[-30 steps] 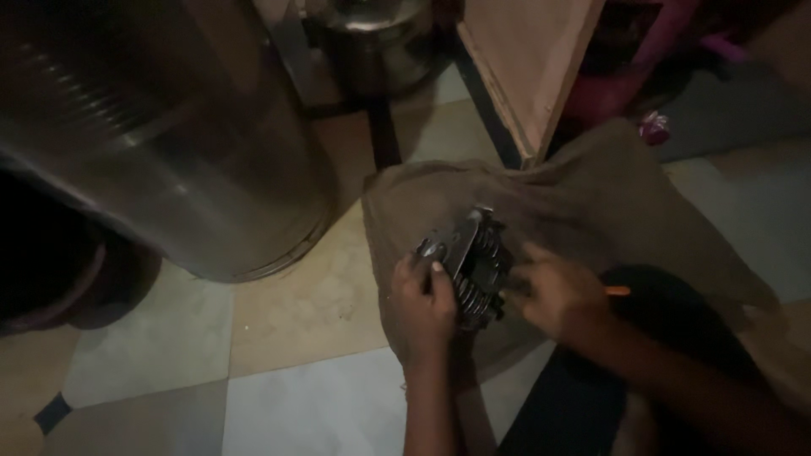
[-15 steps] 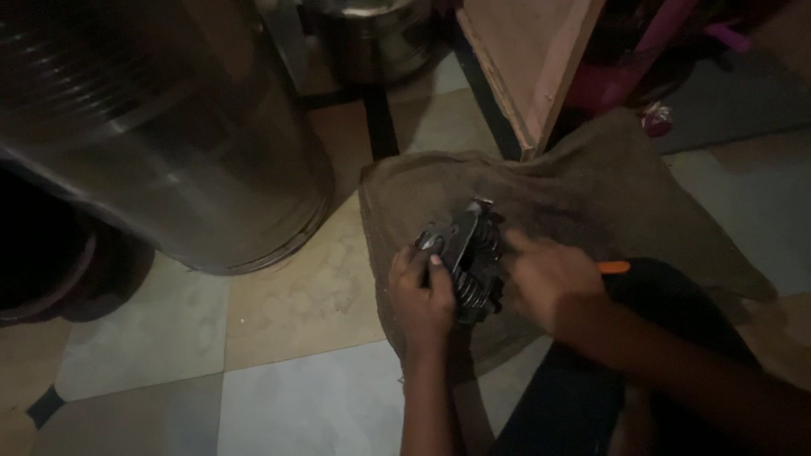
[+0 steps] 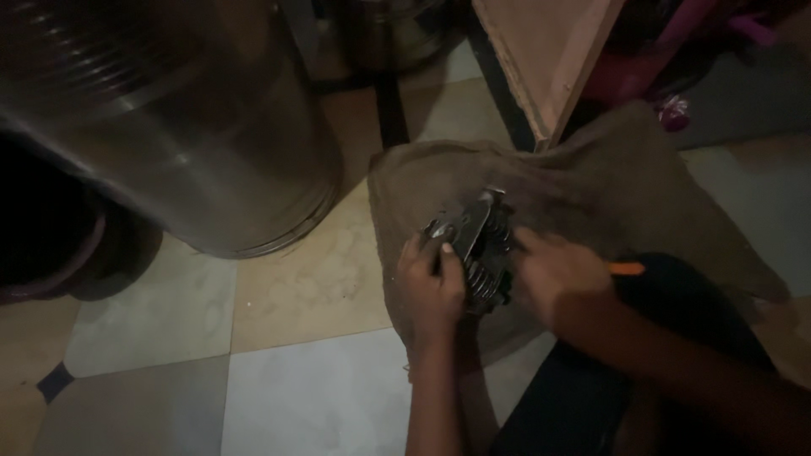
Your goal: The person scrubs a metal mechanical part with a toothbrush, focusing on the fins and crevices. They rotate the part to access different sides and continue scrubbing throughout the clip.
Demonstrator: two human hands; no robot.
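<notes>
A dark finned metal engine part (image 3: 477, 245) rests on a brown burlap sack (image 3: 608, 181) spread over the tiled floor. My left hand (image 3: 431, 283) grips its left side, thumb up on the flat metal face. My right hand (image 3: 553, 270) clasps the part's right side. An orange tool handle (image 3: 627, 268) pokes out just right of my right hand; whether the hand holds it is unclear. The scene is dim and the part's underside is hidden.
A large shiny steel drum (image 3: 182, 127) stands at the left. A smaller steel vessel (image 3: 393, 34) sits at the top. A wooden board (image 3: 549, 55) leans at the upper right, with pink items (image 3: 676, 51) behind it. My dark-clothed knee (image 3: 667, 329) is at lower right.
Both hands stay on the metal part. The view has shifted slightly, so the part and hands sit a little lower in the frame than before.
</notes>
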